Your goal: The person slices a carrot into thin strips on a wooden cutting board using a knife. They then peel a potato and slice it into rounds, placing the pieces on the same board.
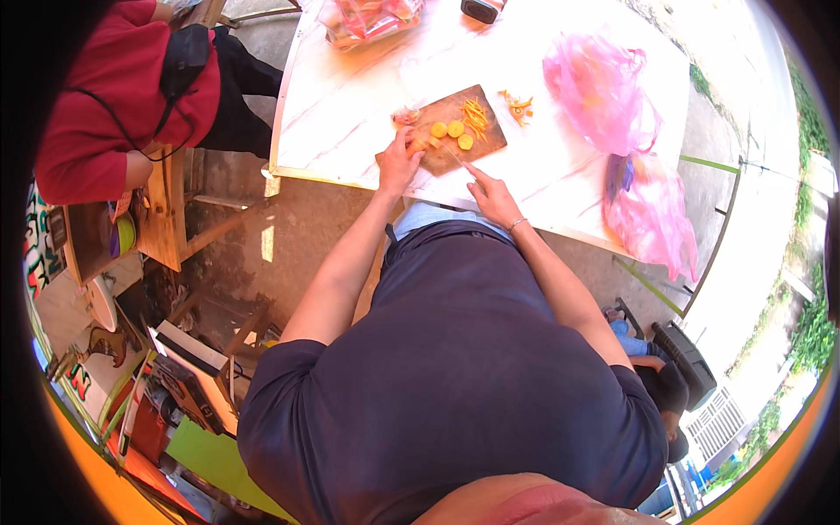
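A brown wooden cutting board (441, 161) lies near the table's front edge. My left hand (399, 164) holds a piece of peeled carrot (416, 146) at the board's left end. In my right hand (493, 197) is a knife (454, 156), its blade reaching over the board towards the carrot. Several round orange-yellow slices (456, 128) lie between the carrot and a small heap of thin carrot strips (474, 118). A small plastic-wrapped item (405, 116) rests at the board's upper left. Orange scraps (518, 108) sit on the table to the board's right.
Pink plastic bags (594, 92) stand on the marble-patterned table (341, 157) at the right, one (656, 210) at its edge. A clear bag (374, 23) and a dark device (481, 10) are at the far side. A person in red (144, 98) stands left; another person (659, 387) is behind at right.
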Demonstrator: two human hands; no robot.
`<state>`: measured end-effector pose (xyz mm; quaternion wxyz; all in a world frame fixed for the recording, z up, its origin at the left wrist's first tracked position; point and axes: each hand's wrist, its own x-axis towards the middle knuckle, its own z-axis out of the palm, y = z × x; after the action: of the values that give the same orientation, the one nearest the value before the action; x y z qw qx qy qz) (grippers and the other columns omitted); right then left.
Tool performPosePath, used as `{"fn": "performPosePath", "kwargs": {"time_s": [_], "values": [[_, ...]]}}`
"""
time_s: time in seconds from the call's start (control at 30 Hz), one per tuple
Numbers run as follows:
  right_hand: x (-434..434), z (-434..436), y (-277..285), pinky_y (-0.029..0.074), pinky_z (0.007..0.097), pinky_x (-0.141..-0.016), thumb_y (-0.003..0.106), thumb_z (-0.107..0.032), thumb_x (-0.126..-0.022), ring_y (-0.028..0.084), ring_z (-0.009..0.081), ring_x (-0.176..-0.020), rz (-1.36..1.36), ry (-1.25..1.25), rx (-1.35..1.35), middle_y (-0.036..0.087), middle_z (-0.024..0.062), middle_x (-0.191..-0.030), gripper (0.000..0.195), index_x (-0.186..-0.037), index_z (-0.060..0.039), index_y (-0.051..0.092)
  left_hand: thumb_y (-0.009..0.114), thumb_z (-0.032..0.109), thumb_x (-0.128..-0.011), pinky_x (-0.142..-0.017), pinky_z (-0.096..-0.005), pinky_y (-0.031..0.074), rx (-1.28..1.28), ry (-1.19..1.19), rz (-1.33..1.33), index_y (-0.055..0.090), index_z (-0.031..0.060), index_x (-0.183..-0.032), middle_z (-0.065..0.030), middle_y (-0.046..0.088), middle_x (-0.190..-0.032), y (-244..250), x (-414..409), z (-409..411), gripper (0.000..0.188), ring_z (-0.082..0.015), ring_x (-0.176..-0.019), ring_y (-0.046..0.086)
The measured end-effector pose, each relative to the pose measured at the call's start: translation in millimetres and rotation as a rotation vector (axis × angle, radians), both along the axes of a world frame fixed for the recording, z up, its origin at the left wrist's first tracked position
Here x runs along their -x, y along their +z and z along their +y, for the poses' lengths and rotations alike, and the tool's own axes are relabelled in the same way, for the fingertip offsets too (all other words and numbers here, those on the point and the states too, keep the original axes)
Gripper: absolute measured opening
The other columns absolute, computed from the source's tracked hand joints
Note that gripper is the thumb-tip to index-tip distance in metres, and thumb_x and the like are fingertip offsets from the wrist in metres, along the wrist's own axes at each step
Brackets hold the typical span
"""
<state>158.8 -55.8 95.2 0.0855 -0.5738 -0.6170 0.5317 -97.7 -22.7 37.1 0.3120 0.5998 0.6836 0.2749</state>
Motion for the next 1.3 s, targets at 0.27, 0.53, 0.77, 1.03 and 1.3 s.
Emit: {"fn": "performPosePath", "kwargs": {"time_s": [0.27, 0.53, 0.77, 1.03, 1.3], "values": [[-2, -6, -4, 0.053, 0.0468, -0.102, 0.063, -0.020, -0.103, 0.069, 0.0472, -0.115, 0.062, -0.076, -0.034, 0.072, 0.0292, -0.121, 0.054, -0.157, -0.0198, 0.053, 0.079, 0.006, -0.089, -0.088, -0.0411, 0.061, -0.251, -0.034, -0.106, 0.055, 0.0074, -0.135, -0.0157, 0.076, -0.121, 16, 3, 49, 0.053, -0.0315, -0.102, 0.076], [-2, -15, -21, 0.051, 0.0452, -0.106, 0.065, -0.020, -0.103, 0.066, 0.0461, -0.124, 0.131, -0.170, -0.136, 0.068, 0.0295, -0.131, 0.054, -0.155, -0.0141, 0.054, 0.077, 0.009, -0.091, -0.097, -0.0445, 0.058, -0.047, -0.125, 0.082, 0.057, 0.0094, -0.135, -0.0167, 0.075, -0.121, 15, -27, 129, 0.049, -0.0360, -0.108, 0.072], [-14, -22, -27, 0.051, 0.0435, -0.106, 0.065, -0.021, -0.103, 0.067, 0.0445, -0.124, 0.106, -0.216, -0.133, 0.069, 0.0288, -0.131, 0.051, -0.152, -0.0107, 0.057, 0.077, 0.012, -0.091, -0.101, -0.0446, 0.053, -0.159, -0.085, 0.150, 0.072, 0.0080, -0.119, -0.0138, 0.076, -0.114, -2, -13, 133, 0.028, -0.0344, -0.117, 0.065], [-35, -28, -31, 0.048, 0.0400, -0.112, 0.066, -0.022, -0.102, 0.063, 0.0393, -0.133, 0.093, -0.325, -0.139, 0.067, 0.0258, -0.139, 0.053, -0.152, -0.0081, 0.056, 0.076, 0.015, -0.096, -0.078, -0.0343, 0.056, -0.254, -0.152, -0.102, 0.082, 0.0057, -0.104, -0.0097, 0.077, -0.093, 24, -52, 114, 0.014, -0.0222, -0.081, 0.071], [-62, -40, -25, 0.046, 0.0392, -0.113, 0.067, -0.019, -0.101, 0.063, 0.0364, -0.135, 0.127, -0.466, -0.118, 0.066, 0.0246, -0.142, 0.054, -0.152, -0.0059, 0.056, 0.082, 0.017, -0.090, -0.075, -0.0330, 0.057, 0.095, -0.256, -0.302, 0.073, 0.0106, -0.130, -0.0082, 0.081, -0.094, 51, -129, 114, 0.041, -0.0177, -0.078, 0.073]]}}
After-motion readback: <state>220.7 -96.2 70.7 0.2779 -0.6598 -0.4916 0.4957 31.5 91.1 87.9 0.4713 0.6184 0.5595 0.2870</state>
